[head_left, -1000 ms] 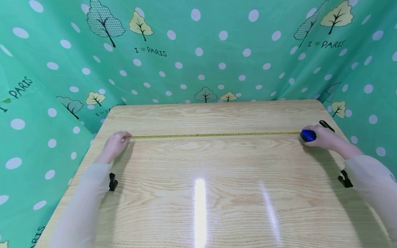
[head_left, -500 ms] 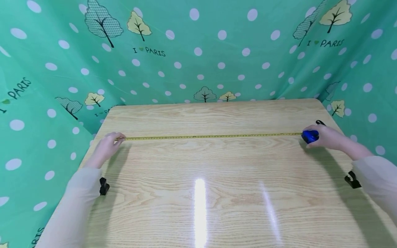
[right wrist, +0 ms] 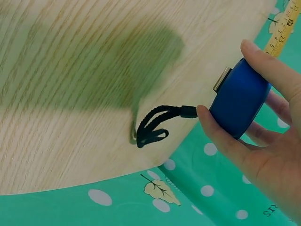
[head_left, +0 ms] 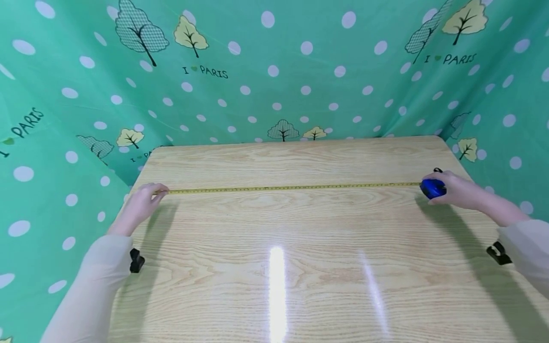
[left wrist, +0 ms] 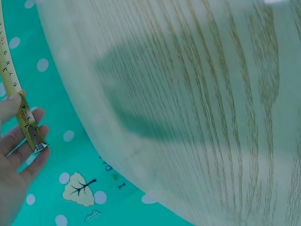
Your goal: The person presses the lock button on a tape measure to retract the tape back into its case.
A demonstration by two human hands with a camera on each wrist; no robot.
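Observation:
A yellow tape measure blade [head_left: 266, 188] runs taut from left to right above the wooden table. My left hand [head_left: 143, 202] pinches the blade near its free end; in the left wrist view the metal end hook [left wrist: 40, 147] lies against the fingers, and the thumb presses on the blade. At the other side my right hand [head_left: 461, 191] grips the blue tape measure case [head_left: 433, 188]. From the case, in the right wrist view, a black wrist strap [right wrist: 157, 120] hangs down to the tabletop. The blade comes out beside the right thumb and index finger.
A light wooden table [head_left: 274, 219] with rounded corners lies beneath both hands. Green dotted cloth [head_left: 300, 85] hangs behind it and along both sides. Black clips [head_left: 136, 260] show at the sleeves, and light glares off the tabletop.
My left hand has moved left with the blade's end, and my right hand has shifted slightly right with the case. More blade now spans between them.

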